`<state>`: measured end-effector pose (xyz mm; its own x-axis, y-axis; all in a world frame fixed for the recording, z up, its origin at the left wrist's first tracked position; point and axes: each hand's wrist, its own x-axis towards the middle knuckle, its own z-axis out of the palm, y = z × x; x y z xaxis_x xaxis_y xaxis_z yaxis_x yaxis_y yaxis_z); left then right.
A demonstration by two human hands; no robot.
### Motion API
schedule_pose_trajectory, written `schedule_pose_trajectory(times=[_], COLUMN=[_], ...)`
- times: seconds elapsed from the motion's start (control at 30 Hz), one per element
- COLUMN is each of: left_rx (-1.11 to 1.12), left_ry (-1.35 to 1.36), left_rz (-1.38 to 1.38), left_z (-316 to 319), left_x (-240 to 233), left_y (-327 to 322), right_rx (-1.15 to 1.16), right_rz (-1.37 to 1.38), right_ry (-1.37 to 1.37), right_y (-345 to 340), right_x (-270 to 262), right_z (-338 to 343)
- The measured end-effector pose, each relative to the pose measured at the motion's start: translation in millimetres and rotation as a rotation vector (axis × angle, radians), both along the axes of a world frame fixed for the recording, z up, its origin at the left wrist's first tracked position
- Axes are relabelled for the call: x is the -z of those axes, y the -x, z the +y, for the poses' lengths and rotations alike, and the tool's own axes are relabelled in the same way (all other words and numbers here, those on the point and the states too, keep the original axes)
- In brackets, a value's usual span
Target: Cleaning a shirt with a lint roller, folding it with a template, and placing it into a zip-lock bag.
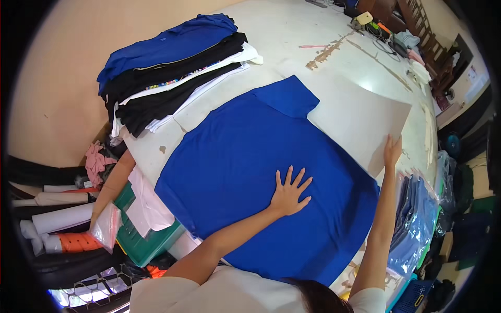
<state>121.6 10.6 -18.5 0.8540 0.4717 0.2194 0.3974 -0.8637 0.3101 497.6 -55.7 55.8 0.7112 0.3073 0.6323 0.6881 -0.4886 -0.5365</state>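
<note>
A blue short-sleeved shirt (242, 168) lies spread over the white worktable before me, with one sleeve (289, 96) pointing away. My left hand (291, 191) rests palm down on the shirt, fingers spread, holding nothing. At the shirt's right, my right hand (392, 150) grips the edge of a stiff, pale grey-white sheet (360, 117). The sheet's left side meets the shirt; whether part of it runs underneath, I cannot tell.
A stack of blue, black and white garments (172, 74) sits at the back left. Plastic-bagged blue garments (415, 223) are at the right. A green bin (145, 238) stands left, near a clear plastic bag (107, 227). Cables and small items (377, 31) clutter the far end.
</note>
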Motion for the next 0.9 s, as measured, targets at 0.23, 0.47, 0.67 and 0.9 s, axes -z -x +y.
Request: schedule_pose_trajectory(times=[0.23, 0.47, 0.67, 0.9], left_rx=[0.04, -0.205, -0.578, -0.793], left_ry=[0.225, 1.164, 1.138, 1.247], left_rz=[-0.014, -0.836, -1.099, -1.196], left_z=[12.0, 74.0, 165.2, 256.2], left_x=[-5.1, -30.2, -30.1, -11.1], left_y=[15.3, 120.2, 255.1, 314.8], right_rx=[0.0, -0.281, -0.417, -0.31], right_rz=[-0.33, 0.325, 1.011, 0.729], right_ry=[-0.085, -0.941, -0.689, -0.206], right_y=[166.4, 285.8, 370.9, 424.0], right_x=[-160.8, -140.4, 0.3, 60.8], right_z=[-17.4, -14.7, 82.0, 111.9])
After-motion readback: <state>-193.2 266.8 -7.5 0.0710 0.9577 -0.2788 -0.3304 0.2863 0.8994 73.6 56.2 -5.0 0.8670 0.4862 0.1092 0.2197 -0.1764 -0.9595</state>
